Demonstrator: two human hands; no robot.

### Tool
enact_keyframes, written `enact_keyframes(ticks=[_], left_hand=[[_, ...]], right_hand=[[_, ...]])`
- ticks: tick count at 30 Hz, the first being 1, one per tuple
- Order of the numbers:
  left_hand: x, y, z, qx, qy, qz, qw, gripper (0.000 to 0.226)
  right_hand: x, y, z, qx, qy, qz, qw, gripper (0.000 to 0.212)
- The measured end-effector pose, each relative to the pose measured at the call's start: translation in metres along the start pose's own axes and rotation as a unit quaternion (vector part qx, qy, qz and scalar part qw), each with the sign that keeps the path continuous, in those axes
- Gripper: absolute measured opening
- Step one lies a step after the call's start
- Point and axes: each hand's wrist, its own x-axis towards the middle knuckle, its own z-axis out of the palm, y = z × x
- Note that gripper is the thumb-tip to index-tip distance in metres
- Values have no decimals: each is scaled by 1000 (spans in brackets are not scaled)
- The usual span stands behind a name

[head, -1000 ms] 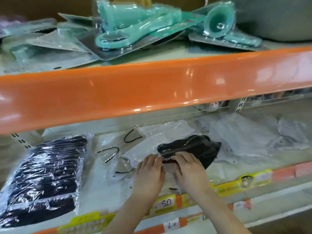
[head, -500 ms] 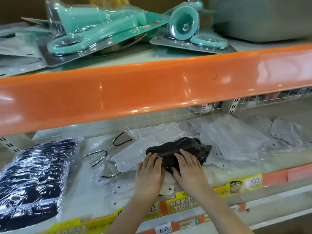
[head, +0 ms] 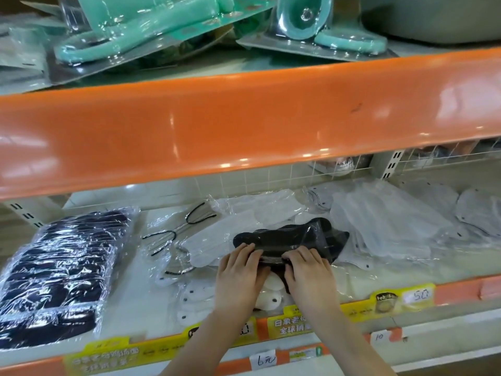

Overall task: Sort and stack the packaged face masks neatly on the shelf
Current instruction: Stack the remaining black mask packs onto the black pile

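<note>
Where both hands (head: pixel 273 270) meet, black mask pack (head: pixel 292 238) just beyond.

Head view, close, down onto shelf (head: pixel 151 316)

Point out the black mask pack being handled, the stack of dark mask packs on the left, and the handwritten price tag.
black mask pack (head: pixel 291 237), head view, middle of its wrapped top.
dark mask stack (head: pixel 62 270), head view, centre of the wrapped stack.
handwritten price tag (head: pixel 262 360), head view, on its writing.
</note>
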Motion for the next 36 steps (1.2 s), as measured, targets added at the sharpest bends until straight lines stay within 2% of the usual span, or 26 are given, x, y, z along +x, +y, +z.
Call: enact_keyframes(ticks=[6, 8, 9, 11, 15, 17, 19, 23, 28, 34, 36], left_hand=[[-1, 1, -1, 10, 25, 12, 1000, 35], [-1, -2, 1, 17, 55, 28, 998, 23], [0, -3, 3, 24, 69, 36, 997, 15], [0, -2, 3, 19, 74, 32, 997, 19], [3, -1, -3, 29, 55, 34, 998, 5], [7, 1, -7, 51, 21, 35, 998, 24], [12, 3, -15, 73, 7, 45, 996, 34], [17, 0, -28, 83, 64, 94, 990, 33], [17, -11, -41, 65, 122, 109, 984, 30], [14, -37, -54, 76, 91, 52, 992, 49], [11, -48, -62, 76, 100, 39, 991, 46]], right_hand=[[-2, 3, -3, 69, -21, 5, 997, 10], [-3, 3, -3, 80, -12, -6, 997, 4], [-3, 3, -4, 82, -6, -9, 997, 11], [-3, 3, -6, 83, 3, -16, 996, 25], [-3, 0, -10, 86, 24, -18, 996, 28], [-4, -1, -12, 87, 25, -32, 995, 23], [-4, 0, -12, 66, 13, -52, 996, 7], [0, -2, -15, 1, -17, -39, 999, 35], [22, -14, -19, 30, 2, -63, 998, 37], [38, -46, -21, 89, 8, -105, 990, 40], [38, -61, -18, 108, 5, -122, 987, 42]])
